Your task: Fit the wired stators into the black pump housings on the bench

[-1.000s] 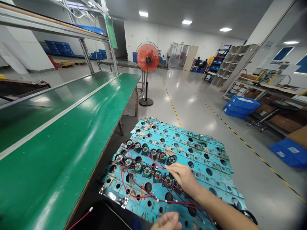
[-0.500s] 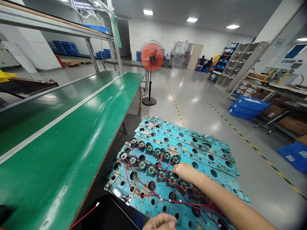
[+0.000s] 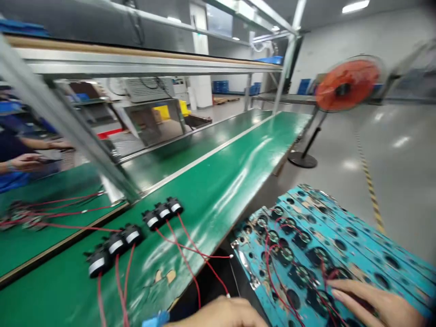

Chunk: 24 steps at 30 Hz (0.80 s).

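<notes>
Here, the right hand (image 3: 371,305) lies flat with fingers spread open on small black fans (image 3: 293,254) wired in red, seated in a blue perforated tray (image 3: 368,236). The left hand (image 3: 221,313) sits at the bottom edge; its grip cannot be told. More black fans (image 3: 132,234) line the green bench (image 3: 218,190).

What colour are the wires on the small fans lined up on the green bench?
Red. The wires trail from the small fans, clearest in the head view.
</notes>
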Each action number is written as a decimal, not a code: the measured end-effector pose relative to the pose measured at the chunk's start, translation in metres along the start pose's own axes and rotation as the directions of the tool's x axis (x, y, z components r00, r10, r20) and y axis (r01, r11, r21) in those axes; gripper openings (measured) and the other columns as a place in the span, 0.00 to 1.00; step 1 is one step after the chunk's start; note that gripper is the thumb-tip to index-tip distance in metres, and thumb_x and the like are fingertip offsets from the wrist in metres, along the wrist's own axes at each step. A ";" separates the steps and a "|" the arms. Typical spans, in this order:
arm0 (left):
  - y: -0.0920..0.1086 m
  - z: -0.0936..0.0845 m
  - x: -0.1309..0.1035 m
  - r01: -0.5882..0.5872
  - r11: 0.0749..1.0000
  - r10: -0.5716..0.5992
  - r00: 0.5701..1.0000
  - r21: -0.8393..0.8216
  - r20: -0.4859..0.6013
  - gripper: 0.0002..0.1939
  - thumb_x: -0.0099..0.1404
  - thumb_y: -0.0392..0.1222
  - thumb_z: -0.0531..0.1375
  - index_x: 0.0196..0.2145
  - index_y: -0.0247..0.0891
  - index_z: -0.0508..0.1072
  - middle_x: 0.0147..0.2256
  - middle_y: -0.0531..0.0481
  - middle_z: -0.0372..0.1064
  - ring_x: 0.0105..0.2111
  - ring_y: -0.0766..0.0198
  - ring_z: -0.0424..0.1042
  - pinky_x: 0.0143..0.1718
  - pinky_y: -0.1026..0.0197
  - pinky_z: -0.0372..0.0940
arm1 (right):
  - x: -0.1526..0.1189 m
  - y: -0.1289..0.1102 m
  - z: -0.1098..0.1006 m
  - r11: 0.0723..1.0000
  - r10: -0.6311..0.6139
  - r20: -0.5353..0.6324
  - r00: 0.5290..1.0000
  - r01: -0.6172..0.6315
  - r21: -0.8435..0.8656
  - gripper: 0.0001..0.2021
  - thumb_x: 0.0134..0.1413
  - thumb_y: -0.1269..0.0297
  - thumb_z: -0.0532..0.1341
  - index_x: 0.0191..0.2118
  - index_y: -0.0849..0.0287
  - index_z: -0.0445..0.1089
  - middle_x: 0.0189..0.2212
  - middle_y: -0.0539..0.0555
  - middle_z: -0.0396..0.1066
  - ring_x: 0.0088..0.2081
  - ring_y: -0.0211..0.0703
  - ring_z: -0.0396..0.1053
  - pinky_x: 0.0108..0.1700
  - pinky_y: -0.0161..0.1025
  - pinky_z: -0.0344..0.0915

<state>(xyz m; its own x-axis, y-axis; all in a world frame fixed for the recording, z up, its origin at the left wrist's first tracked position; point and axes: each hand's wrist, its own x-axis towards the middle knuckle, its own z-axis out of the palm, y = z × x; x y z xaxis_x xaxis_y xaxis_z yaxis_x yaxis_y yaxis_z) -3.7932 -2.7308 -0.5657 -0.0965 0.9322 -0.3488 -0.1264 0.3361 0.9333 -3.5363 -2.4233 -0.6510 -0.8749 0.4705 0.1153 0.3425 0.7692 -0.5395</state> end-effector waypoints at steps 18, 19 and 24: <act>-0.014 -0.218 -0.095 0.685 0.239 0.462 0.543 0.688 -0.701 0.16 0.68 0.42 0.55 0.48 0.43 0.79 0.45 0.44 0.80 0.47 0.46 0.70 0.44 0.49 0.58 | 0.343 -0.345 0.237 0.302 -0.942 0.112 0.315 0.946 -0.120 0.39 0.56 0.29 0.55 0.63 0.51 0.64 0.50 0.59 0.68 0.47 0.50 0.64 0.49 0.45 0.62; -0.015 -0.221 -0.094 0.679 0.243 0.460 0.549 0.693 -0.698 0.16 0.68 0.42 0.55 0.48 0.44 0.79 0.44 0.44 0.80 0.47 0.47 0.71 0.44 0.49 0.58 | 0.343 -0.346 0.242 0.316 -0.938 0.109 0.330 0.940 -0.127 0.38 0.57 0.30 0.53 0.62 0.52 0.65 0.47 0.58 0.69 0.45 0.49 0.64 0.47 0.44 0.62; -0.019 -0.233 -0.097 0.645 0.279 0.443 0.571 0.712 -0.691 0.15 0.67 0.43 0.56 0.46 0.44 0.81 0.42 0.43 0.80 0.47 0.46 0.72 0.45 0.47 0.59 | 0.339 -0.353 0.252 0.358 -0.926 0.069 0.372 0.920 -0.157 0.41 0.55 0.26 0.50 0.56 0.59 0.69 0.40 0.58 0.67 0.42 0.49 0.62 0.43 0.43 0.62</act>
<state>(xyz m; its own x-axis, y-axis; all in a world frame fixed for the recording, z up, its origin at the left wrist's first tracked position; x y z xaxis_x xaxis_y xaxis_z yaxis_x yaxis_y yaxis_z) -4.0119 -2.8588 -0.5692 -0.7933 0.5886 0.1556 0.6052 0.7903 0.0962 -4.0404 -2.6440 -0.6317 -0.6660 -0.5669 0.4848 -0.6287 0.7764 0.0441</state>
